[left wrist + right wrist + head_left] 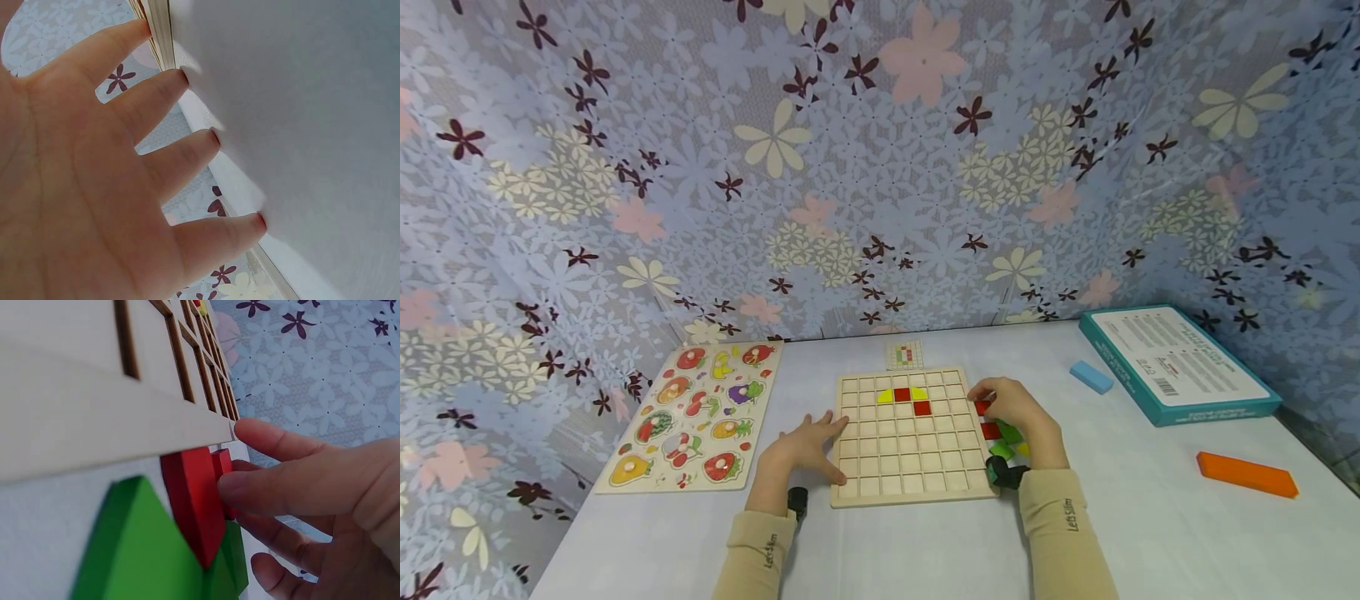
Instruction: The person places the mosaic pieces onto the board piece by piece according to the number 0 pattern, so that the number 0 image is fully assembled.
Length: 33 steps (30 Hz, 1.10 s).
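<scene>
A wooden grid board (912, 492) lies on the table with two yellow and two red pieces in its upper cells. My left hand (801, 450) is spread at the board's left side, thumb and a fingertip on its edge. In the left wrist view the other fingertips (215, 139) rest on the white tabletop. At the board's right edge, my right hand (1018, 408) pinches a red block (225, 472) between thumb and fingers, one finger reaching the board's side. Closer in the right wrist view are another red block (197, 500) and a green block (122, 544).
A fruit puzzle board (696, 417) lies on the left. Behind the grid stands a small pattern card (904, 355). To the right are a blue block (1091, 377), a teal box (1217, 412) and an orange block (1247, 475). A floral cloth (850, 208) hangs behind the table.
</scene>
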Motion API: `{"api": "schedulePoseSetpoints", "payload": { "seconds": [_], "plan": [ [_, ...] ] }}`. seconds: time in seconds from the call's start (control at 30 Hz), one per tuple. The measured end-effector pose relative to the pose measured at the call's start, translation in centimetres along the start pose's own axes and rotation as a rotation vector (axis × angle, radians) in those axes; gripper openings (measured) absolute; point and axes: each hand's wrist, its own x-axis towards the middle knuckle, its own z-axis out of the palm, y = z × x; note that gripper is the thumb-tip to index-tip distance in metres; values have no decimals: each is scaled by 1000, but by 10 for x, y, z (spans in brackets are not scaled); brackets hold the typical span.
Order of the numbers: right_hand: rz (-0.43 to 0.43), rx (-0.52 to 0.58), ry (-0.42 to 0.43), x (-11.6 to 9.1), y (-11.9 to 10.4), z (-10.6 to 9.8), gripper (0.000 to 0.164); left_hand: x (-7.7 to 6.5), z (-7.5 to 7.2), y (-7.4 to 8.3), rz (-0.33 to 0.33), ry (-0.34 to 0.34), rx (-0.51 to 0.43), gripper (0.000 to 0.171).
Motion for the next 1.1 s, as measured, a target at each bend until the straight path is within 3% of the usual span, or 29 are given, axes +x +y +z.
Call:
{"api": "schedulePoseSetpoints", "payload": {
  "seconds": [0.3,0.57,1.1],
  "plan": [
    [-64,-37,31,2,2,-1,37,1,-1,0,-4,-5,0,95],
    [-40,-6,49,4,-2,0,40,0,-2,-1,-3,-13,-6,95],
    [-106,-11,123,3,-20,0,33,1,-3,-1,4,-23,8,95]
  ]
}}
